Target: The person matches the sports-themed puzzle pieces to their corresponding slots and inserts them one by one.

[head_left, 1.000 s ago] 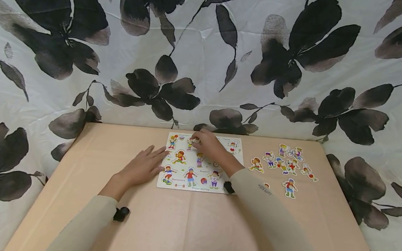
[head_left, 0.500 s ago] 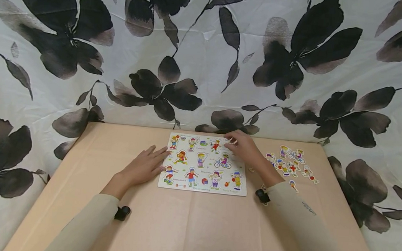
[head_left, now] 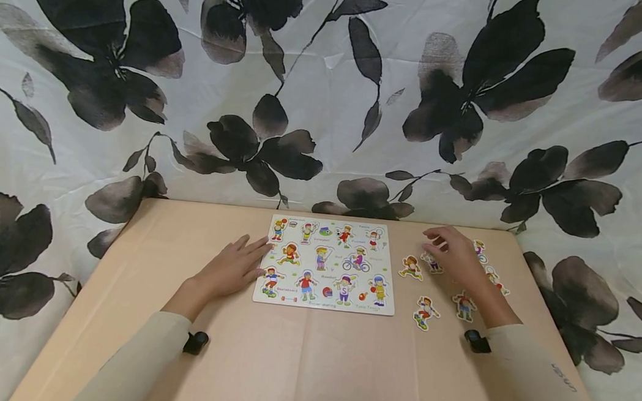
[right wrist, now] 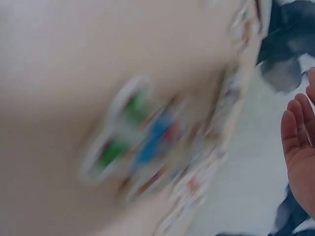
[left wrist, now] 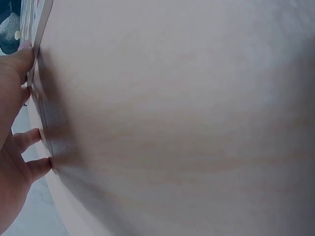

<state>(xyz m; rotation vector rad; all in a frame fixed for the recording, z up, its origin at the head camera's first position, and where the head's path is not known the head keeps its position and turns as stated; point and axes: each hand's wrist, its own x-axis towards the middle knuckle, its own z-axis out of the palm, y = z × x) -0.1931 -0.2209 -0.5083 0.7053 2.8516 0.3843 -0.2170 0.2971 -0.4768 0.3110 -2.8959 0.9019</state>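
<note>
A white picture board point(head_left: 322, 305) printed with rows of children at sports lies near the table's far edge. At its left side rests my left hand point(head_left: 227, 269), fingers spread and fingertips touching the edge; the left wrist view shows the thumb point(left wrist: 22, 61) on that edge. To the right of the board my right hand point(head_left: 455, 258) hovers over loose cut-out child figures, its fingers loosely bent with nothing seen between them. A running figure point(head_left: 411, 268), a skateboarding figure point(head_left: 426, 313) and a standing figure point(head_left: 464, 307) lie around it. Several others are partly hidden beneath the hand.
The tan table point(head_left: 311, 365) holds everything. Behind it hangs a white cloth point(head_left: 339, 85) with dark flowers, meeting the far edge. One more figure point(head_left: 495, 280) lies right of my right wrist. Figures point(right wrist: 142, 142) look blurred in the right wrist view.
My right hand has moved right, from the board's top row past its right edge to above the loose figures. The board's right part is uncovered. My left hand stays in place.
</note>
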